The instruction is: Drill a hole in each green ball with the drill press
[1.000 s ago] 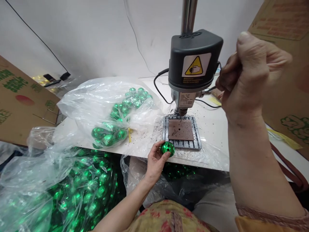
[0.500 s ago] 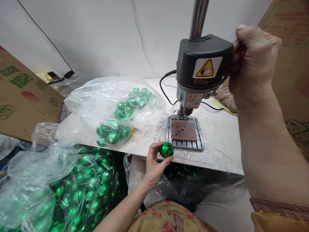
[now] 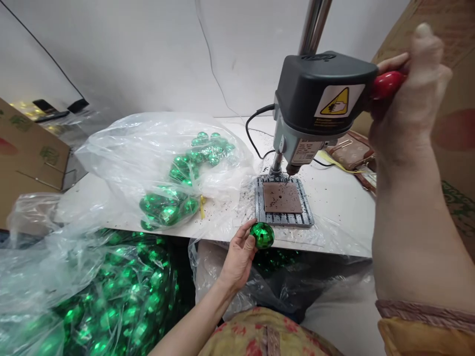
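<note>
My left hand point(image 3: 240, 254) is closed on a shiny green faceted ball point(image 3: 262, 235), held with thumb and fingers at the table's front edge. Just beyond it lies the slotted metal base point(image 3: 287, 220) of a small drill press point(image 3: 322, 94), with a brown square plate point(image 3: 282, 198) on top that has a hole near its middle. The bit hangs above the plate, apart from it. On the upper right, my right hand point(image 3: 415, 94) is around the red knob point(image 3: 388, 85) of the press handle, thumb pointing up. Some of its fingers are hidden behind the knob.
A clear plastic bag point(image 3: 122, 148) with several green balls lies on the white table point(image 3: 334, 198). Lower left, a bigger bag point(image 3: 122, 291) bulges with green balls. Cardboard boxes point(image 3: 29, 153) stand on both sides. A brown purse point(image 3: 351, 148) lies behind the press; dark shavings dot the tabletop.
The green ball has been turned in my left hand, its rounded faceted side now showing. My right hand's grip has shifted, thumb raised and more of the red knob exposed. The view has moved slightly.
</note>
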`<state>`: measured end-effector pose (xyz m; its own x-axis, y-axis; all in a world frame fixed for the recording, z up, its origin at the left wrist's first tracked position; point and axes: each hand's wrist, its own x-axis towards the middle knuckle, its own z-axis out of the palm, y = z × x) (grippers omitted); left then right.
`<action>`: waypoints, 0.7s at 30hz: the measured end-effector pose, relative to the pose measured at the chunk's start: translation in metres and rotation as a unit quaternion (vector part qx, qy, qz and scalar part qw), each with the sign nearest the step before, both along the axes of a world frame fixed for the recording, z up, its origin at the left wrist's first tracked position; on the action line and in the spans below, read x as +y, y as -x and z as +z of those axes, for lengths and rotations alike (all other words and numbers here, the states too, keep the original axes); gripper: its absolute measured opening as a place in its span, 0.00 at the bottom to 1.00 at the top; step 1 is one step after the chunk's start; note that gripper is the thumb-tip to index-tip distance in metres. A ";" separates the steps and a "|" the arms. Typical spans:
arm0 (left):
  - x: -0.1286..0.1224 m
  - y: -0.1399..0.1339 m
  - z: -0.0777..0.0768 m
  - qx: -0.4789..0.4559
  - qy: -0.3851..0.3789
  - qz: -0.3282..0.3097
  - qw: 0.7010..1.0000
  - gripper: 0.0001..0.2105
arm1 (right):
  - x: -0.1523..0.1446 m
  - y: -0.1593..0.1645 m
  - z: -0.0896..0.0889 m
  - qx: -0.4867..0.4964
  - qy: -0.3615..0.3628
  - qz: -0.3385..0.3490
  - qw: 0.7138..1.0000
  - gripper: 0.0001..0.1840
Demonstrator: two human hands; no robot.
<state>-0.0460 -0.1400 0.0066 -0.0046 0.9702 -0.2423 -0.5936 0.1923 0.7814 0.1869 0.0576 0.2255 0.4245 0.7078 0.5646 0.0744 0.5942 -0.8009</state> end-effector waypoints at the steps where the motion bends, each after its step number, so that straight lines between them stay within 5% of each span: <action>1: 0.000 0.000 0.001 -0.019 0.008 -0.009 1.000 0.31 | -0.006 -0.003 -0.003 0.021 0.004 -0.040 0.999 0.25; 6: 0.001 0.004 0.008 -0.078 0.015 -0.045 0.996 0.30 | -0.076 0.000 -0.047 -0.044 -0.054 -0.154 0.986 0.09; 7: 0.001 0.006 0.009 -0.081 0.018 -0.052 0.995 0.30 | -0.096 0.007 -0.062 -0.062 -0.049 -0.142 0.987 0.10; 11: 0.001 0.010 0.009 -0.080 0.026 -0.089 0.992 0.30 | -0.166 0.046 -0.127 -0.238 0.115 0.083 0.961 0.07; 14: -0.001 0.011 0.005 -0.069 0.022 -0.112 0.991 0.32 | -0.192 0.071 -0.167 -0.248 0.203 0.163 0.933 0.33; 21: -0.017 0.001 -0.009 0.017 -0.011 -0.185 0.983 0.26 | -0.224 0.073 -0.221 -0.096 0.336 0.149 0.925 0.26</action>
<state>-0.0466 -0.1567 -0.0025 0.3413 0.9121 -0.2271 -0.4601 0.3728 0.8058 0.1136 -0.1665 0.0046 0.0908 0.9959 -0.0001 0.1659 -0.0152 -0.9860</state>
